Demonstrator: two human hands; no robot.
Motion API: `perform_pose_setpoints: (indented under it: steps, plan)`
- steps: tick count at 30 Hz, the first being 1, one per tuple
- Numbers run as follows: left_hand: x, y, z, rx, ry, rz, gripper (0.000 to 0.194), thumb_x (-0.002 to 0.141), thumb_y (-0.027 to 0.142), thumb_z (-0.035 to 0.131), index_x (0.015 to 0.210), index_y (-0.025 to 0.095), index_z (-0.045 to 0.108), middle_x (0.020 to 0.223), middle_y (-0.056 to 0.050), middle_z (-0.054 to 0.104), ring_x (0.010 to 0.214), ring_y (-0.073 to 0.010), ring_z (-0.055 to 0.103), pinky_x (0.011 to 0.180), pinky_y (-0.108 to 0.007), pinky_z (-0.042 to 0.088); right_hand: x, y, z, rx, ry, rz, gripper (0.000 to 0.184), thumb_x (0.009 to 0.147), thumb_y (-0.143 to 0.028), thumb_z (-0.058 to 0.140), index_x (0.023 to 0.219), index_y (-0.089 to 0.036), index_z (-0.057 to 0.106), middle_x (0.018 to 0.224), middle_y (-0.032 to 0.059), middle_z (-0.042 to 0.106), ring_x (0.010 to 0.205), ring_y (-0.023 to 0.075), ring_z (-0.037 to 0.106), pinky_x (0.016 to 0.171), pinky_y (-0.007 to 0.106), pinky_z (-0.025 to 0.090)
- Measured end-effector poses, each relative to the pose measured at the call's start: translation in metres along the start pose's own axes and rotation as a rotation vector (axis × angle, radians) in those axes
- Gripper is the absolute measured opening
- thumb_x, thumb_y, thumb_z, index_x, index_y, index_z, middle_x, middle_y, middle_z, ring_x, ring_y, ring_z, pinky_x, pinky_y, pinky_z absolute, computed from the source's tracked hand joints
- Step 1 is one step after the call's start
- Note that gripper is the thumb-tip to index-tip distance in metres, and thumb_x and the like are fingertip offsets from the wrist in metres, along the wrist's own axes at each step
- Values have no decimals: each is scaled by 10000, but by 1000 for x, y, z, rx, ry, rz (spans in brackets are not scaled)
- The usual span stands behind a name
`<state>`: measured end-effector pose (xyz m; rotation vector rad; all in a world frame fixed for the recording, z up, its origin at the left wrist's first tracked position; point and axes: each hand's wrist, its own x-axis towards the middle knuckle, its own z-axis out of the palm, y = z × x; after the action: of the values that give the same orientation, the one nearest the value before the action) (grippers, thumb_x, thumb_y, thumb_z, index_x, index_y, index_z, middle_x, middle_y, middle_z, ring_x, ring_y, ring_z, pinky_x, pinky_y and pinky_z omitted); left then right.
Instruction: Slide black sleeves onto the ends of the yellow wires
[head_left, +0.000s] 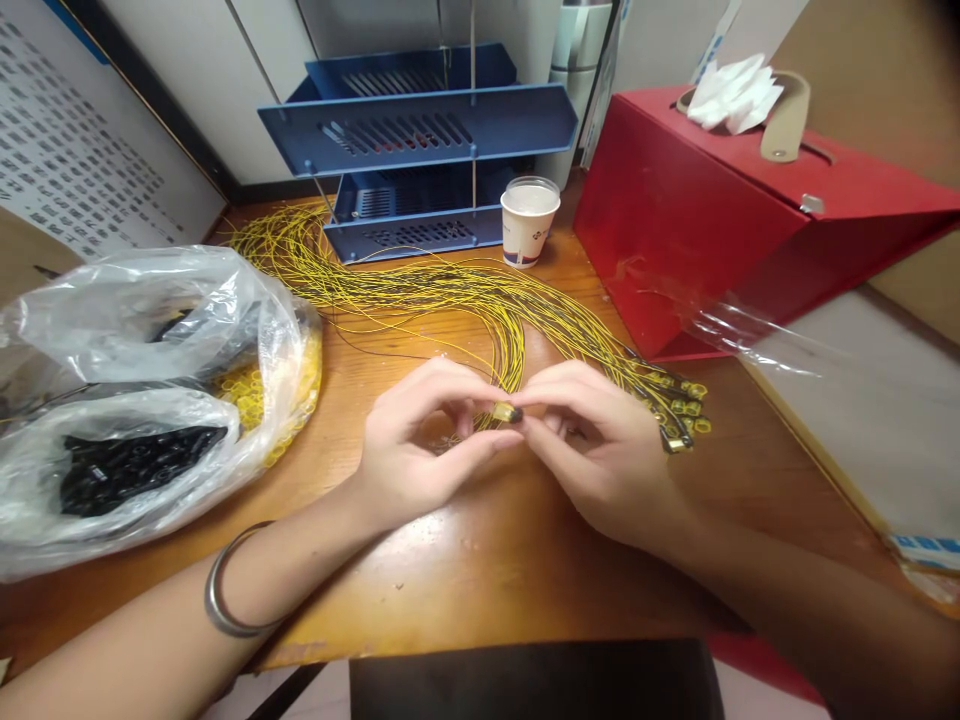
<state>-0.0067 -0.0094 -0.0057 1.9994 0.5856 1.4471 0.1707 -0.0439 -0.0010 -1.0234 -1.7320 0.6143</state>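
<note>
A small piece with a translucent yellow body and a black end (505, 411) sits between my two hands, above the table. My left hand (427, 430) is closed in a pinch at its yellow side. At the black end, the thumb and forefinger of my right hand (600, 440) are closed on it. Just behind my fingers runs a bundle of thin yellow and black wires (427, 283). Several wire ends with yellow and black fittings (681, 400) lie to the right of my right hand. My fingers partly cover the small piece.
On the left, an open plastic bag holds black pieces (139, 468); beside it are bagged yellow pieces (259, 400). A blue tiered tray (420, 125) stands at the back, next to a paper cup (529, 228). A red box (690, 210) with tissues occupies the right side.
</note>
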Motion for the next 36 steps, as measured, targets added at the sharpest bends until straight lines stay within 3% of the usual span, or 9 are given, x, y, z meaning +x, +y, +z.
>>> perform_pose_setpoints:
  steps: [5, 14, 22, 36]
  plan:
    - [1, 1, 1, 2, 26, -4, 203, 757, 103, 746, 948, 160, 706, 812, -56, 670, 657, -106, 597, 556, -201, 511, 1, 0, -4, -29, 42, -25, 173, 863, -124, 601, 957, -231, 699, 968, 42, 656, 796, 126, 627, 522, 227, 478]
    - [1, 0, 1, 10, 34, 35, 199, 737, 63, 753, 916, 143, 716, 790, -57, 680, 665, -110, 617, 570, -202, 514, 0, -2, -3, -39, 29, 32, 228, 834, -119, 627, 1035, -213, 679, 941, 13, 704, 547, 59, 546, 481, 205, 468]
    - [-1, 0, 0, -30, -22, 18, 303, 731, 35, 748, 1011, 145, 711, 842, -62, 701, 657, -100, 608, 573, -200, 521, 0, -2, -5, -45, 25, -82, 193, 833, -75, 600, 950, -205, 682, 964, 38, 727, 741, 115, 661, 546, 218, 498]
    - [-1, 1, -1, 19, -55, 19, 303, 743, 57, 754, 1028, 143, 702, 825, -53, 692, 633, -89, 594, 573, -200, 506, 0, -1, -3, -58, 13, -101, 149, 834, -83, 606, 918, -187, 670, 892, 37, 718, 674, 96, 628, 509, 207, 465]
